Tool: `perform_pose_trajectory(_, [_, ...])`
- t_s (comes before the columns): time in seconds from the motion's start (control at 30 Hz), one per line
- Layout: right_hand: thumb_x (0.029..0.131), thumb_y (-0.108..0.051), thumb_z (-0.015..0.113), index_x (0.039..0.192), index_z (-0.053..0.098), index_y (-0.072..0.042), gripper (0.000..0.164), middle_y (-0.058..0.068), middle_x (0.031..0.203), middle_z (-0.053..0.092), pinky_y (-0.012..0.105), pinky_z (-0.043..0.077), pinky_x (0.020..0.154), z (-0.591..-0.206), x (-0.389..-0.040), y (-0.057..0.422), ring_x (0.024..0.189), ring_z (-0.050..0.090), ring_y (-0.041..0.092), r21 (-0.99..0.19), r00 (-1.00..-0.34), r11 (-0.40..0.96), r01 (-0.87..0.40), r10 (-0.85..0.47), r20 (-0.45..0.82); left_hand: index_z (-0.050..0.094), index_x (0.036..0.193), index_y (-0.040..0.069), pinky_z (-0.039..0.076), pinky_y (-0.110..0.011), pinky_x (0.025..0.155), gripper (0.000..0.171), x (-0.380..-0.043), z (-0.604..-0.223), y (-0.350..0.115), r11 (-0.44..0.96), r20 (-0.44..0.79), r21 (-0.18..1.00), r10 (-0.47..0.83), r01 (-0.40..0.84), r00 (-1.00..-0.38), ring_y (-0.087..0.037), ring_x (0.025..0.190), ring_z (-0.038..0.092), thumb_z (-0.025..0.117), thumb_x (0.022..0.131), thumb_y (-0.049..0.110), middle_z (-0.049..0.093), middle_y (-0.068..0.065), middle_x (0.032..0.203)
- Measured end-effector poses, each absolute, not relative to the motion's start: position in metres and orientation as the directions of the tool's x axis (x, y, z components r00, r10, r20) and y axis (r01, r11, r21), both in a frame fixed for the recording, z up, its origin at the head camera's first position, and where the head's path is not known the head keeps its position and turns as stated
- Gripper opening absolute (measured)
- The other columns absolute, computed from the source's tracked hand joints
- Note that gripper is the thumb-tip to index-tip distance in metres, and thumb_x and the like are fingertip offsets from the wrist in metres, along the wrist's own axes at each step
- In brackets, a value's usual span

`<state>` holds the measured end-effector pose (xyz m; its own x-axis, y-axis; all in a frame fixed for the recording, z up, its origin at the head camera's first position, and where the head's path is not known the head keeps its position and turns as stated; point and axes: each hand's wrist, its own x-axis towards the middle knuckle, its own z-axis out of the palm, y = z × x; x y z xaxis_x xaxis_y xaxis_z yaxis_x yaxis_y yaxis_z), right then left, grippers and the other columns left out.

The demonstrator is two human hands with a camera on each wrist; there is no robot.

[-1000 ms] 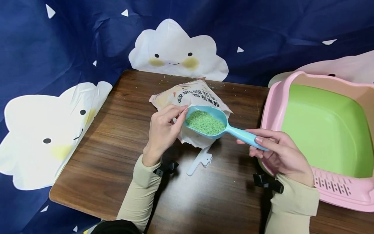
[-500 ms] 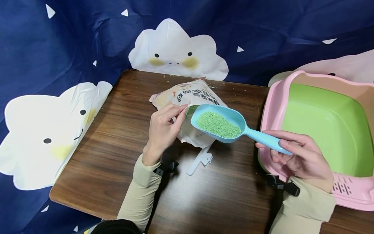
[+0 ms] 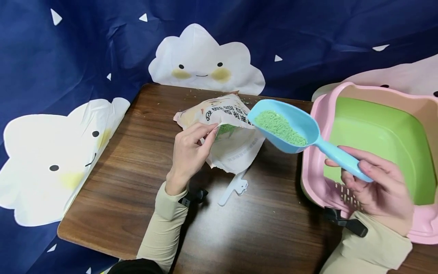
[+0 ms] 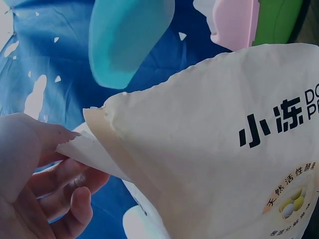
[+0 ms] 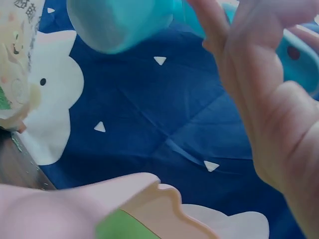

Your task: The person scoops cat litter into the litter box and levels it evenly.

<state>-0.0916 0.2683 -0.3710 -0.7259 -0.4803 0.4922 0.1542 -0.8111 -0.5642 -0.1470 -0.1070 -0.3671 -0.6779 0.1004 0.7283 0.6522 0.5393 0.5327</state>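
Note:
My left hand (image 3: 193,152) pinches the torn edge of a white printed bag (image 3: 236,150) between thumb and forefinger. The bag lies on the table with its mouth held up, and green pellets (image 3: 225,130) show inside. In the left wrist view the bag (image 4: 199,129) shows dark lettering. My right hand (image 3: 380,182) grips the handle of a light blue scoop (image 3: 308,123). A heap of green pellets (image 3: 278,127) lies in the scoop's bowl, which hangs tilted between the bag and the pink tub. From below, the right wrist view catches the scoop (image 5: 119,25).
A pink-rimmed litter box (image 3: 318,182) with a green inside stands at the right of the wooden table (image 3: 119,190). A white clip (image 3: 234,189) lies in front of the bag. Loose pellets are scattered near the back edge, before a blue curtain (image 3: 291,23).
The right hand has carried the loaded scoop up and to the right, away from the bag's mouth and towards the litter box. My left hand has kept its hold on the bag.

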Motion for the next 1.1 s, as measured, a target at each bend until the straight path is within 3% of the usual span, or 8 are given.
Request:
perform_pose_trajectory(0.03, [0.098,0.004,-0.001,0.141,0.016,0.023,0.05,0.043,0.128,0.047,0.018,0.019,0.031,-0.37,-0.09,0.271,0.062,0.041,0.025,-0.549,-0.741,-0.822,0.155,-0.464,0.485,0.077,0.095,0.003,0.037,-0.014,0.05,0.014,-0.147,-0.367,-0.107,0.536,0.728,0.536,0.098,0.652,-0.679,-0.007,0.057,0.05,0.065,0.09,0.008,0.072,-0.003,0.078])
perform_pose_trajectory(0.1, [0.098,0.003,-0.001,0.142,0.017,0.022,0.051,0.045,0.129,0.046,0.019,0.034,0.035,-0.368,-0.086,0.275,0.07,0.053,0.03,-0.506,-0.783,-0.849,0.155,-0.418,0.461,0.077,0.095,0.003,0.038,-0.014,0.05,0.014,-0.147,-0.367,-0.107,0.541,0.727,0.532,0.103,0.651,-0.679,-0.007,0.058,0.05,0.065,0.09,0.008,0.072,-0.003,0.077])
perform_pose_trajectory(0.2, [0.099,0.001,0.0,0.141,0.019,0.023,0.051,0.048,0.13,0.042,0.029,0.055,0.059,-0.367,-0.081,0.282,0.088,0.061,0.041,-0.426,-0.84,-0.896,0.124,-0.323,0.436,0.077,0.095,0.003,0.039,-0.015,0.049,0.014,-0.147,-0.367,-0.108,0.551,0.726,0.525,0.108,0.649,-0.679,-0.006,0.058,0.051,0.064,0.09,0.008,0.071,-0.003,0.076])
perform_pose_trajectory(0.3, [0.1,0.001,0.003,0.138,0.02,0.025,0.049,0.049,0.127,0.042,0.039,0.057,0.076,-0.366,-0.076,0.288,0.089,0.06,0.045,-0.374,-0.891,-0.926,0.051,-0.211,0.402,0.077,0.094,0.003,0.039,-0.017,0.048,0.014,-0.146,-0.367,-0.108,0.548,0.726,0.527,0.107,0.65,-0.679,-0.007,0.057,0.05,0.064,0.09,0.007,0.071,-0.003,0.076])
perform_pose_trajectory(0.5, [0.1,0.003,0.008,0.135,0.026,0.027,0.046,0.051,0.126,0.04,0.042,0.053,0.07,-0.37,-0.072,0.302,0.083,0.059,0.051,-0.263,-0.931,-0.964,-0.048,-0.053,0.361,0.077,0.094,0.002,0.039,-0.018,0.049,0.014,-0.147,-0.367,-0.106,0.538,0.728,0.533,0.102,0.653,-0.678,-0.007,0.057,0.05,0.065,0.09,0.007,0.071,-0.004,0.076])
perform_pose_trajectory(0.77, [0.103,-0.004,0.011,0.134,0.036,0.023,0.048,0.052,0.127,0.039,0.048,0.051,0.066,-0.378,-0.07,0.322,0.086,0.057,0.061,-0.049,-0.98,-0.998,-0.031,0.021,0.198,0.077,0.094,0.003,0.04,-0.018,0.048,0.014,-0.147,-0.368,-0.107,0.553,0.728,0.518,0.115,0.652,-0.676,-0.006,0.057,0.05,0.064,0.09,0.007,0.071,-0.004,0.077])
perform_pose_trajectory(0.93, [0.103,-0.003,0.013,0.132,0.035,0.024,0.045,0.052,0.127,0.039,0.052,0.052,0.067,-0.382,-0.07,0.328,0.084,0.055,0.061,-0.008,-0.985,-0.997,-0.078,0.076,0.156,0.077,0.094,0.002,0.039,-0.015,0.049,0.014,-0.147,-0.368,-0.107,0.551,0.73,0.517,0.116,0.655,-0.674,-0.006,0.057,0.05,0.064,0.09,0.007,0.071,-0.004,0.076])
perform_pose_trajectory(1.1, [0.103,-0.003,0.013,0.139,0.028,0.016,0.043,0.053,0.129,0.037,0.052,0.052,0.066,-0.39,-0.071,0.334,0.084,0.054,0.06,0.004,-0.979,-0.99,-0.138,0.137,0.151,0.077,0.094,0.002,0.04,-0.019,0.048,0.014,-0.147,-0.368,-0.106,0.542,0.729,0.525,0.111,0.656,-0.675,-0.006,0.057,0.05,0.064,0.09,0.007,0.071,-0.004,0.076])
